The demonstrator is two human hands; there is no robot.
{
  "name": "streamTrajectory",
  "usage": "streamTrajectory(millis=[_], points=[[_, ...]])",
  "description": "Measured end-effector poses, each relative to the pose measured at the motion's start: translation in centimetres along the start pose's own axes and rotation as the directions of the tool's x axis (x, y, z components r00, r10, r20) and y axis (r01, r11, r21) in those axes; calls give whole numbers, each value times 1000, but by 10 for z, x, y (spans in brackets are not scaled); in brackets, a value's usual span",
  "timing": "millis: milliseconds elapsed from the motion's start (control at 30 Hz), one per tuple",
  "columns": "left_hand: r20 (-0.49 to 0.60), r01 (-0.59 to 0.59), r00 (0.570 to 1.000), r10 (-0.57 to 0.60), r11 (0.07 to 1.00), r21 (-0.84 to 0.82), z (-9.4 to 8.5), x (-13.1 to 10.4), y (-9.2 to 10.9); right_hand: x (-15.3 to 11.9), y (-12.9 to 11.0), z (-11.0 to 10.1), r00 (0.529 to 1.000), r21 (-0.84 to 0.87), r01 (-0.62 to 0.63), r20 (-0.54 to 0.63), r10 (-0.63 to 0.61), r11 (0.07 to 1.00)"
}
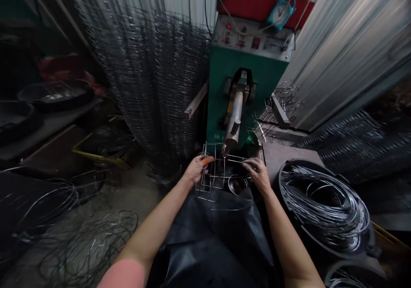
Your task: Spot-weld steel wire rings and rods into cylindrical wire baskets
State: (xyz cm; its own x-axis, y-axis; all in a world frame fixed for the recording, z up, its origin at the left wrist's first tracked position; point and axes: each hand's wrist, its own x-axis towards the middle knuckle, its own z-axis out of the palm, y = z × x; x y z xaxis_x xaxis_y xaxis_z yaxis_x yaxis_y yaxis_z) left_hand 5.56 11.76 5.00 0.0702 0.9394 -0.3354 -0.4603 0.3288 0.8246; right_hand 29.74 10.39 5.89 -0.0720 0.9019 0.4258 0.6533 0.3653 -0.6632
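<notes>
My left hand (194, 169) is closed on a wire frame (206, 199) of thin bent metal rods, with an orange cover (208, 160) on one of its fingers. My right hand (258, 174) pinches a thin straight metal wire (236, 159) that runs left toward the tip of a thick metal machine arm (233, 131). The frame sits just left of and below that tip; whether wire and frame touch cannot be made out. Below the hands, a dark apron (215, 236) covers my lap, and a small round metal dish (238, 185) shows between them.
The green machine (221, 82) stands ahead, with a blue clock (281, 13) on top. Tall stacks of wire racks (154, 78) rise at left. A black tub's rim (284, 193) surrounds wire hoops at right. Loose wire (93, 249) lies on the floor at left.
</notes>
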Motion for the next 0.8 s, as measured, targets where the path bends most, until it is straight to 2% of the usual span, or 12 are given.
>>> streamTrajectory(millis=[200,367,533,800], points=[[-43,-23,999,21,998,-60,-1,9,4,19,1,-1,992,-72,127,-16,-128,989],[-44,-27,999,25,998,-52,0,12,5,21,0,1,967,-137,236,126,-220,962],[-32,-7,999,5,999,-49,0,9,1,7,12,16,977,-160,215,27,-214,963],[-27,-23,999,22,999,-31,2,4,3,7,22,21,981,-104,193,25,-191,976]])
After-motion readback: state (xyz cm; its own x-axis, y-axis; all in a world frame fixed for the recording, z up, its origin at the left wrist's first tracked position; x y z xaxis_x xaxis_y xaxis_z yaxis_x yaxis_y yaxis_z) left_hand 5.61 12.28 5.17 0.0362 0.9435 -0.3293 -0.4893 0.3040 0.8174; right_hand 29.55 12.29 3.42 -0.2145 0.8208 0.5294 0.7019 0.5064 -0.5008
